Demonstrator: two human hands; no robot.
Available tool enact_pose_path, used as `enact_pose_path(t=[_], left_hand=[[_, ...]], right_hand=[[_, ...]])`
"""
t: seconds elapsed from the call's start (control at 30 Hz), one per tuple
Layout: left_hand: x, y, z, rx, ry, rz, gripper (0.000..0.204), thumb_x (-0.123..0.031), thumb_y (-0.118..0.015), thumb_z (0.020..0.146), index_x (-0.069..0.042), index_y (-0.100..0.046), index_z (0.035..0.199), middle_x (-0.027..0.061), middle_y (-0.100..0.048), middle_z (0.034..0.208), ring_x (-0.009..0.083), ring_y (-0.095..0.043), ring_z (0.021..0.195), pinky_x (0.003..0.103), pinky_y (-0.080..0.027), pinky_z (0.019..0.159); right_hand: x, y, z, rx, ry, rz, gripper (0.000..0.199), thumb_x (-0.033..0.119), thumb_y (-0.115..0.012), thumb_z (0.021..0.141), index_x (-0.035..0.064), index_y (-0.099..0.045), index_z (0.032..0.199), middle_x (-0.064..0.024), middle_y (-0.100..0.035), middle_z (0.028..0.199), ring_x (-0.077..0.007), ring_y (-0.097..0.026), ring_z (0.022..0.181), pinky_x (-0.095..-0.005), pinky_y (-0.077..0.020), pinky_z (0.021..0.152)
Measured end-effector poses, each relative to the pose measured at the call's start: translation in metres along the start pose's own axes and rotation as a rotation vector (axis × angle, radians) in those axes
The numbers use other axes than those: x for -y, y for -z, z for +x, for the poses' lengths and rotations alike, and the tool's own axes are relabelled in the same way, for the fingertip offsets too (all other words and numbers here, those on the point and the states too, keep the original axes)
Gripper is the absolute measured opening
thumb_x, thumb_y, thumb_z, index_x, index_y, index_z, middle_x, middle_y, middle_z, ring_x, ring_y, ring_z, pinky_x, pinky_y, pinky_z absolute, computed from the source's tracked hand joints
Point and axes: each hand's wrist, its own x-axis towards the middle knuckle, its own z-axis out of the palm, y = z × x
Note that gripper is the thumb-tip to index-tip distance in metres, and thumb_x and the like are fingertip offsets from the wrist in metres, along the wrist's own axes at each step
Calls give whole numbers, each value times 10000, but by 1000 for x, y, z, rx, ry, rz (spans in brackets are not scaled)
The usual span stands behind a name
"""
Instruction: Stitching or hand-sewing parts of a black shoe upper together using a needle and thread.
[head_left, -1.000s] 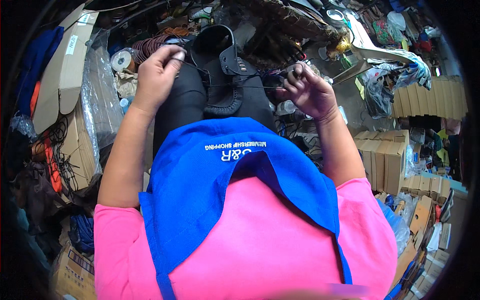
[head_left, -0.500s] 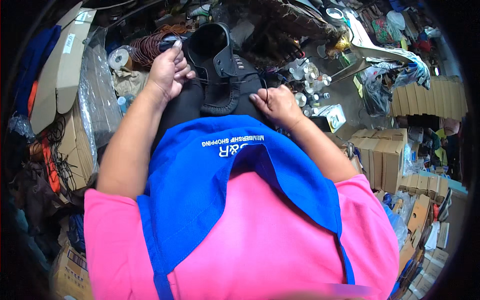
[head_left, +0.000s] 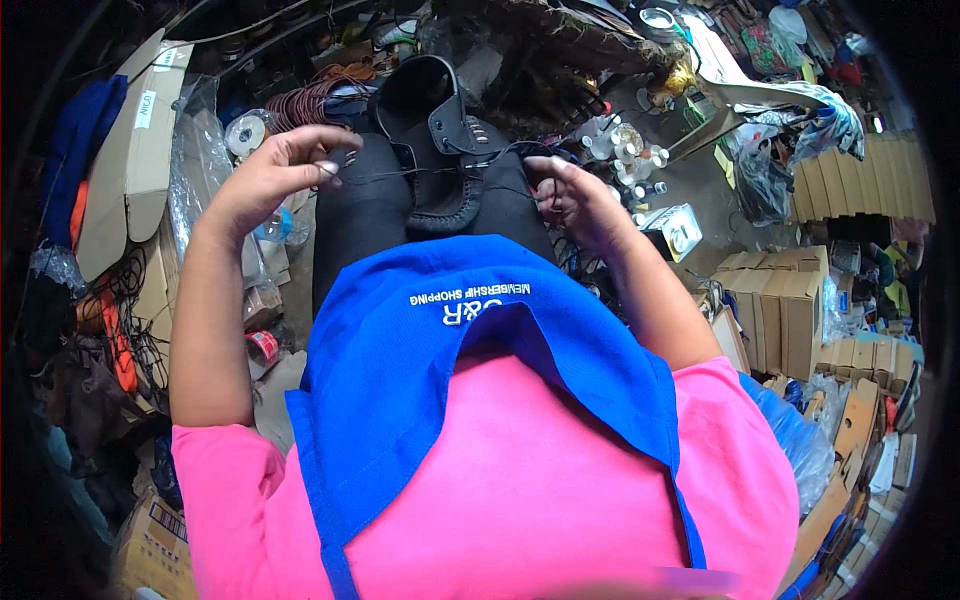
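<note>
A black shoe (head_left: 440, 200) rests between my thighs, its toe toward me and its opening away. Dark stitching runs round the toe edge, and lace holes show on the raised flap. A thin black thread (head_left: 388, 176) crosses over the shoe from side to side. My left hand (head_left: 272, 178) is raised left of the shoe, thumb and fingers apart, with the thread's end close to the thumb tip. On the shoe's right, my right hand (head_left: 582, 203) has its fingers curled at the thread; part of the grip is hidden.
Plastic bottles (head_left: 628, 150) cluster beyond my right hand. A thread spool (head_left: 245, 133) and a coil of brown cord (head_left: 305, 103) lie at the far left. Folded cardboard (head_left: 130, 170) stands at left, and cardboard boxes (head_left: 775, 310) are stacked at right.
My left hand has moved left and slightly toward me, its closed fingers opening. My right hand has shifted a little right and turned. The thread now hangs slacker over the shoe.
</note>
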Motion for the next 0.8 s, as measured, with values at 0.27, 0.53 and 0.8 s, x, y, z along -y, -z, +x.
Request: enact_pose_path(t=[0.27,0.53,0.8], left_hand=[[-33,10,16,202,-90,184,211,-198,-680,784,-26,-645,902,17,-603,897,96,-549,837,232,-438,755],[-6,-36,55,-728,-470,560,168,-122,-679,800,-29,-656,938,38,-638,860,103,-577,769,240,-461,724],[40,-84,32,-408,-353,485,259,-60,-725,686,-41,-664,937,77,-660,879,182,-617,853,286,-472,777]], right_hand=[[30,-19,4,-205,836,-995,372,209,-739,721,117,-659,1073,-91,-573,1022,-229,-537,971,-336,-437,879],[35,-45,27,57,1001,-1479,154,195,-726,716,144,-682,854,-28,-629,869,-229,-561,873,-356,-411,819],[27,-43,32,57,772,-1255,149,130,-747,710,86,-691,841,-62,-639,805,-204,-597,782,-309,-480,710]])
